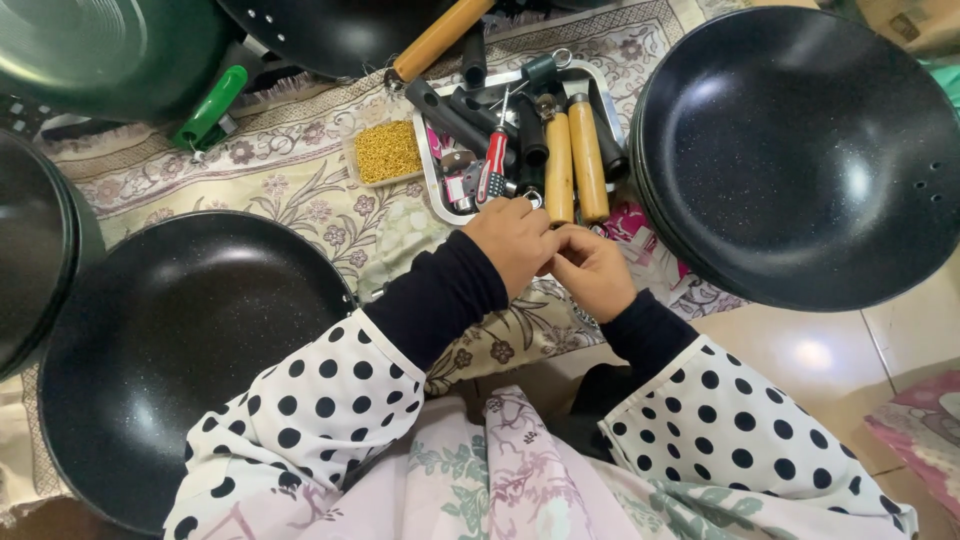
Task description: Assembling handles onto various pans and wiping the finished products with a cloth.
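My left hand (513, 240) and my right hand (593, 270) meet over the patterned cloth, fingers curled together around something too small to make out. Just beyond them lies a metal tray (432, 180) holding several black and wooden pan handles (586, 155) and a red-handled screwdriver (492, 165). A small clear tub of brass-coloured screws (388, 151) sits left of the tray. Both arms wear dark sleeves under white cuffs with black dots.
A black wok (160, 350) lies at the lower left and a stack of black woks (800, 150) at the right. More pans sit at the top left, one with a green handle (212, 105). A wooden-handled pan (340, 30) is at the top.
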